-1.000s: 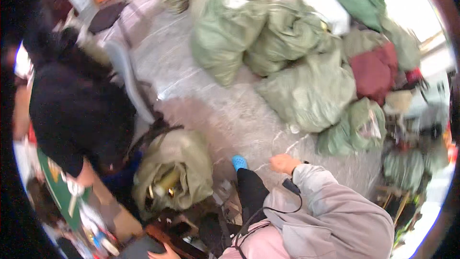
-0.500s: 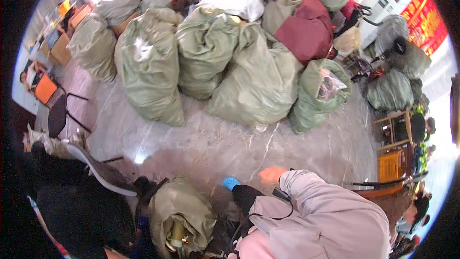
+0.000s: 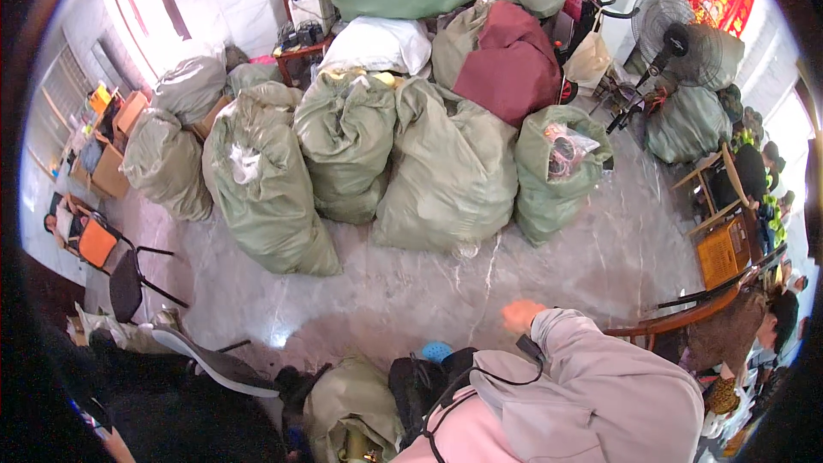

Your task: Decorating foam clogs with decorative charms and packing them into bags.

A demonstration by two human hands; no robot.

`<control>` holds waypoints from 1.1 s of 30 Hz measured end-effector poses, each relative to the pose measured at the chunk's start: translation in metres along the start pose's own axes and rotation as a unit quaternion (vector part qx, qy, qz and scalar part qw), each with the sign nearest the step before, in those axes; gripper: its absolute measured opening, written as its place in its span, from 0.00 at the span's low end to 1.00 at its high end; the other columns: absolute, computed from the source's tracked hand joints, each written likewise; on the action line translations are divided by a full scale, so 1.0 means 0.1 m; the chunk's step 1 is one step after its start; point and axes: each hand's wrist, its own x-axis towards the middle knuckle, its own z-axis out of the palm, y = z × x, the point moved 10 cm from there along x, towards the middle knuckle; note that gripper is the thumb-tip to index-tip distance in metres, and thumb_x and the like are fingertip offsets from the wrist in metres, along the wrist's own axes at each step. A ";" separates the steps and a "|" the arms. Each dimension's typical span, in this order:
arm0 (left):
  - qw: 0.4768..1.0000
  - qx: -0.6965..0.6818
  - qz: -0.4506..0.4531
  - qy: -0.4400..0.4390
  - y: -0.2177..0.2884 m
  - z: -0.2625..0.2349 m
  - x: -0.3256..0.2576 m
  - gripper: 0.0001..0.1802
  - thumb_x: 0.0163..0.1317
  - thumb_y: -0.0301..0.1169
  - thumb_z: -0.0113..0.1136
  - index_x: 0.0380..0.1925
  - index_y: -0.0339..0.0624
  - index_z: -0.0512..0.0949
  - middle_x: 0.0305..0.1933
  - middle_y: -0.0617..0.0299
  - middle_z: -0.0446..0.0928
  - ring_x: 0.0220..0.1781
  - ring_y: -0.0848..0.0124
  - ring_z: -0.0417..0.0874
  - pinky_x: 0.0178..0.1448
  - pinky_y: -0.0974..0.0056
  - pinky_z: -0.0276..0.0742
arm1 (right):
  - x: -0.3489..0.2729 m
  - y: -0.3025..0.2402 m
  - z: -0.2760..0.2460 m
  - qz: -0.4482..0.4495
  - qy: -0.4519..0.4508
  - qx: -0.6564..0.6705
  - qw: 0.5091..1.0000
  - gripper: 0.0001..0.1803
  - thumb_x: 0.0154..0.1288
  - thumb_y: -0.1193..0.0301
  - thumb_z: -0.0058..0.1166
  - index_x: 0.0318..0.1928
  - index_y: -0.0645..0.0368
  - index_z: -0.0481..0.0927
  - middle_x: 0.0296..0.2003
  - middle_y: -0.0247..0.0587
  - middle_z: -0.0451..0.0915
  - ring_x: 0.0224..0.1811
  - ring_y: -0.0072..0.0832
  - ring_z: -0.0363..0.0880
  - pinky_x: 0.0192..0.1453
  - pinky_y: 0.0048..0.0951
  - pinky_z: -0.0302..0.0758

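A: Right hand?

B: Raised over the grey marbled floor, pale grey sleeve behind it. Looks loosely curled and holds nothing, but it's blurred, so I can't tell open from closed. Left hand is out of frame.

A: What's nearest to it?

B: A small round blue object, low and to its left, next to a black bag. Not touching. It's too small to identify. A thin black cable runs from the cuff down across the sleeve.

A: And that open sack?

B: Olive-green woven sack at the bottom edge, left of the black bag. The mouth is open, the fabric is crumpled, and something yellowish shows inside. It's well apart from the hand.

A: Background?

B: A pile of stuffed olive-green woven sacks across the floor, tied shut and bulging. A dark red sack and a white one sit on top. Black pedestal fan to the right, black chair with an orange seat to the left. Wooden chair just right of the sleeve.
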 end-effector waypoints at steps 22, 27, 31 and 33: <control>0.952 -0.130 -0.256 -0.109 -0.91 0.22 -0.17 0.49 0.49 0.61 0.66 0.62 0.39 0.64 0.67 0.46 0.62 0.66 0.45 0.64 0.65 0.45 0.66 | 1.46 -2.75 -1.84 -0.190 0.131 -0.186 0.955 0.19 0.57 0.61 0.51 0.43 0.62 0.80 0.46 0.54 0.78 0.53 0.47 0.75 0.56 0.45 0.73; 0.929 -0.159 -0.292 -0.165 -0.87 0.35 -0.42 0.49 0.49 0.61 0.66 0.63 0.39 0.64 0.67 0.47 0.61 0.66 0.45 0.64 0.65 0.44 0.66 | 1.66 -3.79 -2.27 -0.270 0.160 -0.238 0.919 0.19 0.57 0.59 0.53 0.42 0.62 0.79 0.44 0.53 0.77 0.52 0.47 0.73 0.55 0.44 0.73; 0.914 -0.185 -0.302 -0.200 -0.66 0.48 -0.36 0.48 0.49 0.60 0.66 0.63 0.40 0.64 0.68 0.48 0.60 0.67 0.46 0.63 0.65 0.44 0.66 | 1.94 -4.29 -2.36 -0.307 0.131 -0.252 0.908 0.18 0.56 0.62 0.53 0.43 0.61 0.79 0.45 0.51 0.76 0.54 0.46 0.71 0.56 0.44 0.72; 0.907 -0.195 -0.303 -0.217 -0.57 0.51 -0.30 0.48 0.50 0.60 0.66 0.63 0.40 0.63 0.68 0.48 0.60 0.67 0.46 0.63 0.65 0.44 0.65 | 2.07 -4.48 -2.38 -0.315 0.120 -0.258 0.906 0.18 0.56 0.62 0.53 0.42 0.60 0.79 0.45 0.51 0.76 0.54 0.46 0.70 0.56 0.44 0.72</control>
